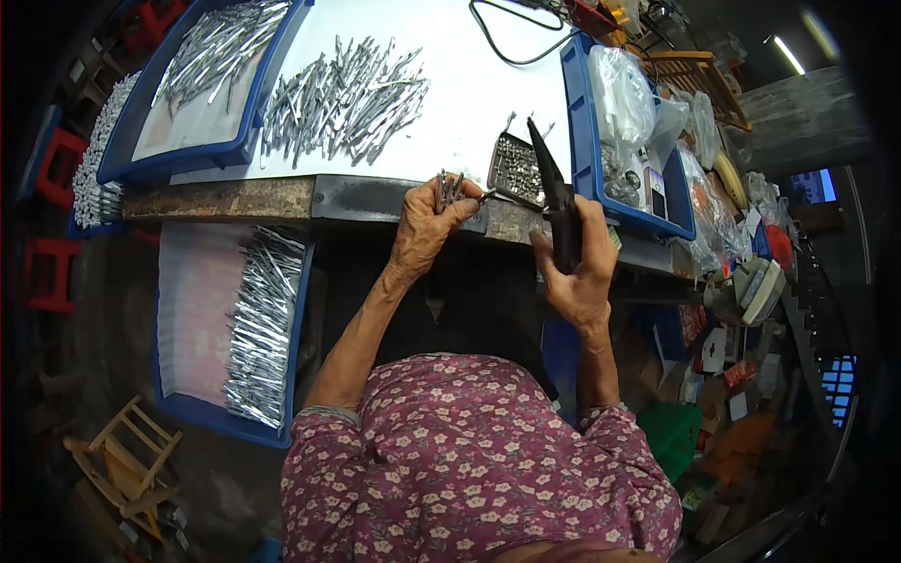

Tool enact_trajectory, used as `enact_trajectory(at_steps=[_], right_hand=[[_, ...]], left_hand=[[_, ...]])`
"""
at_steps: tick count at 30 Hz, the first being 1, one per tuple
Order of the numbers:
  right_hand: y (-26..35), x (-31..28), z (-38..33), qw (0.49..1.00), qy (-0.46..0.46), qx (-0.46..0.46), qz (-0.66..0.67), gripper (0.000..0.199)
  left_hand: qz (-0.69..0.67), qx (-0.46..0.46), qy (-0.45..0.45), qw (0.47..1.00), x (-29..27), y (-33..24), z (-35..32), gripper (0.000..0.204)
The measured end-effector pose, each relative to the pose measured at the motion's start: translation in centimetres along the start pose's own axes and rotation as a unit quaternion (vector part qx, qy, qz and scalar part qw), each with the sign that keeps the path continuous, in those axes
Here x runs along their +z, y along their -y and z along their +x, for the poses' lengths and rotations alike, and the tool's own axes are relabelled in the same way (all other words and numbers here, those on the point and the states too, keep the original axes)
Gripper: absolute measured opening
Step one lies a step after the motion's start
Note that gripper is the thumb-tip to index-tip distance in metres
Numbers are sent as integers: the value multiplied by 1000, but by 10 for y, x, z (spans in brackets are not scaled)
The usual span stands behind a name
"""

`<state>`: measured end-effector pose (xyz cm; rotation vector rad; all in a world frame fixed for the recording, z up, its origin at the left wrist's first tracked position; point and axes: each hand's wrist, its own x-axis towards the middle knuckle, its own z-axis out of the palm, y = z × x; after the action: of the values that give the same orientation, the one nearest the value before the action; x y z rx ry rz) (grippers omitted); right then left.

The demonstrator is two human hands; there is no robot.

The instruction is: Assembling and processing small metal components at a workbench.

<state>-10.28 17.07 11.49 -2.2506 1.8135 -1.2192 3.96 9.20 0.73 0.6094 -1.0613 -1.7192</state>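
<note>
My left hand grips a small bunch of thin silver metal pieces at the front edge of the white table. My right hand is closed around a black hand-held power tool, whose tip points up and away over a small dark tray of tiny metal parts. The two hands are a short distance apart, with the tray between and just beyond them.
A loose pile of silver pieces lies on the table. Blue trays of the same pieces sit at the far left and low on my left. A blue bin with plastic bags stands right. A black cable loops behind.
</note>
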Motion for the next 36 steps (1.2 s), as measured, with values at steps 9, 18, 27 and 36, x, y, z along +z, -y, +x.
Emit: enact_trajectory(at_steps=[9,18,27,36], right_hand=[[-29,21,-33,999,40,21,-7,46],[-43,27,-46,996,25,-53,-74,48],[-46,27,-53,994,29,-60,-91,53],[-46,25,-58,993,43,-56,-93,51]], left_hand=[[-240,-68,1,968,2,-13,3,17],[-296,-115,-34,947,9,-19,-1,15],[-346,-166,-32,923,4,-11,-4,12],[-369,-184,-3,911,3,-4,-9,12]])
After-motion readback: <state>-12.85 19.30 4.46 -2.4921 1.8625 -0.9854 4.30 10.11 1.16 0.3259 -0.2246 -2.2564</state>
